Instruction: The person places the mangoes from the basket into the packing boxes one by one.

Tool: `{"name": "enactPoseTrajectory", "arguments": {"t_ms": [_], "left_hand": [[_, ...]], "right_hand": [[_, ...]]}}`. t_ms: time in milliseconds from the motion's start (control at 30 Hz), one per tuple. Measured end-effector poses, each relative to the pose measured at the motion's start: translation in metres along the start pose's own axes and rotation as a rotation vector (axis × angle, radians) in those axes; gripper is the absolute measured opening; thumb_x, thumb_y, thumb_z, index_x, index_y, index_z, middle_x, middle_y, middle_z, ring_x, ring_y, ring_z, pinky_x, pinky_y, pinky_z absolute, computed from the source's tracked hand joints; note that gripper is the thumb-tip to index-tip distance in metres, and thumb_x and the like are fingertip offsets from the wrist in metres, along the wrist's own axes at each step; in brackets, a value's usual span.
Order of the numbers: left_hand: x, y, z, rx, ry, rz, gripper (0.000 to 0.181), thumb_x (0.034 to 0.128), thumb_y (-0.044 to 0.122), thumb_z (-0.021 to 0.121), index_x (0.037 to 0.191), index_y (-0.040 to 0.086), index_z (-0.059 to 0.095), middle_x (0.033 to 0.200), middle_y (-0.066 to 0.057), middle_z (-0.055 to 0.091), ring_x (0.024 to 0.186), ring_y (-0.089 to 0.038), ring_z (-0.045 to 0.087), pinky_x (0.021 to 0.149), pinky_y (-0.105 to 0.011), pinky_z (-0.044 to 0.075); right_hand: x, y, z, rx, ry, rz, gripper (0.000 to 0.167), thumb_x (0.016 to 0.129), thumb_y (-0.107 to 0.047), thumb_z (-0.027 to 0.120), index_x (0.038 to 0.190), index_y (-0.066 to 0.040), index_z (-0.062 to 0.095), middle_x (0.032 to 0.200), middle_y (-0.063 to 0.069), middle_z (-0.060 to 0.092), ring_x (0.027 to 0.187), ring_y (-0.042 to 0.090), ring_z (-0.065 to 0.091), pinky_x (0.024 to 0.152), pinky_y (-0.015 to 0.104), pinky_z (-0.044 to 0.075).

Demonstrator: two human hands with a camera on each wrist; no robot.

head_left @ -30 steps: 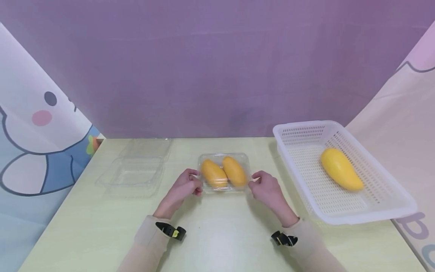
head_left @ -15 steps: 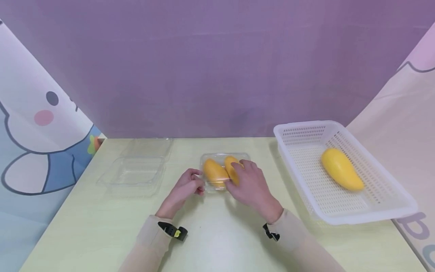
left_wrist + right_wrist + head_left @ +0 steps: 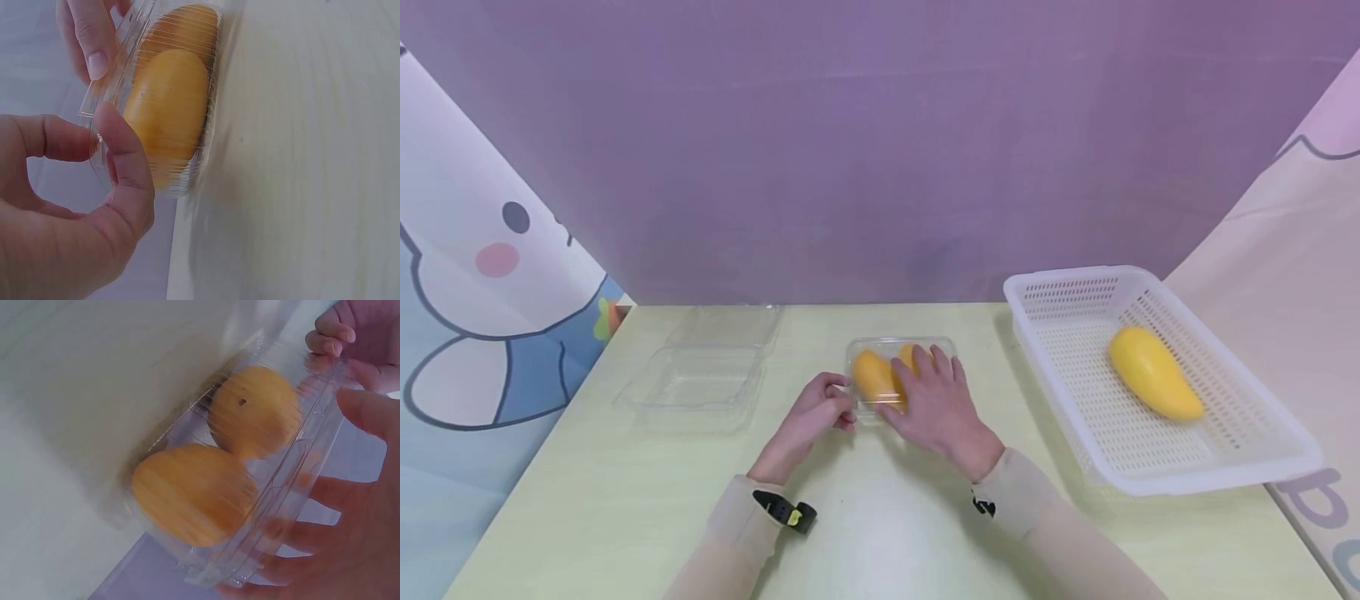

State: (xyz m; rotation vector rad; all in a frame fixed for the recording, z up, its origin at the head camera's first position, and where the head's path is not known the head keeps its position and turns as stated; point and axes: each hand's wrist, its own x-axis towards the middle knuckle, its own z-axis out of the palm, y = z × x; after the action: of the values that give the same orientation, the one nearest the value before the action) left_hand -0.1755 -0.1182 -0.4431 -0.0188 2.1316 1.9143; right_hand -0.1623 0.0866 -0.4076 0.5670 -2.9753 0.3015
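A clear plastic clamshell box (image 3: 861, 415) sits mid-table with its lid down over two yellow mangoes, the left mango (image 3: 872, 375) and the right mango (image 3: 908, 357). Both mangoes show through the box wall in the right wrist view. My left hand (image 3: 808, 417) pinches the rim at the box's left side between thumb and finger, seen closely in the left wrist view. My right hand (image 3: 938, 408) lies across the lid with fingers spread, touching its top. It covers much of the right mango in the head view.
At left stands another clear clamshell box (image 3: 688, 408), its lid tipped back. A white perforated plastic basket (image 3: 1217, 483) occupies the table's right side, with one yellow mango (image 3: 1153, 373) inside. Behind the table hangs a purple cloth (image 3: 880, 167).
My right hand has gone from the box's right side to its lid, where its fingers have spread out. The box has shifted slightly right. My left hand keeps its place at the rim.
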Motion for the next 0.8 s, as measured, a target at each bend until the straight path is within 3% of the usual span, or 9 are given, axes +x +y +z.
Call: {"name": "enactPoseTrajectory", "arguments": {"t_ms": [200, 467, 800], "left_hand": [[0.000, 0.002, 0.000, 0.072, 0.012, -0.015, 0.046, 0.0844, 0.001, 0.056, 0.129, -0.008, 0.051, 0.092, -0.019, 0.060, 0.068, -0.023, 0.062, 0.064, -0.031, 0.058], [-0.002, 0.014, -0.008, 0.267, 0.048, 0.000, 0.039, 0.0926, 0.010, 0.055, 0.128, -0.006, 0.055, 0.091, -0.018, 0.061, 0.071, -0.027, 0.064, 0.064, -0.032, 0.057], [-0.017, 0.027, -0.031, 0.617, 0.178, 0.124, 0.033, 0.0936, 0.015, 0.054, 0.122, 0.000, 0.064, 0.091, -0.007, 0.063, 0.074, -0.020, 0.059, 0.068, -0.034, 0.047]], "right_hand": [[0.001, 0.003, -0.002, -0.001, -0.017, -0.005, 0.066, 0.094, -0.058, 0.061, 0.142, -0.015, 0.055, 0.144, 0.018, 0.046, 0.137, 0.047, 0.037, 0.110, 0.066, 0.032], [0.006, 0.012, -0.009, -0.015, -0.060, 0.011, 0.066, 0.093, -0.058, 0.061, 0.143, -0.016, 0.054, 0.141, 0.016, 0.048, 0.136, 0.046, 0.038, 0.110, 0.065, 0.033], [0.012, 0.016, -0.020, -0.043, -0.129, 0.017, 0.063, 0.093, -0.054, 0.064, 0.139, -0.013, 0.056, 0.130, 0.015, 0.052, 0.121, 0.040, 0.047, 0.099, 0.059, 0.044]]}}
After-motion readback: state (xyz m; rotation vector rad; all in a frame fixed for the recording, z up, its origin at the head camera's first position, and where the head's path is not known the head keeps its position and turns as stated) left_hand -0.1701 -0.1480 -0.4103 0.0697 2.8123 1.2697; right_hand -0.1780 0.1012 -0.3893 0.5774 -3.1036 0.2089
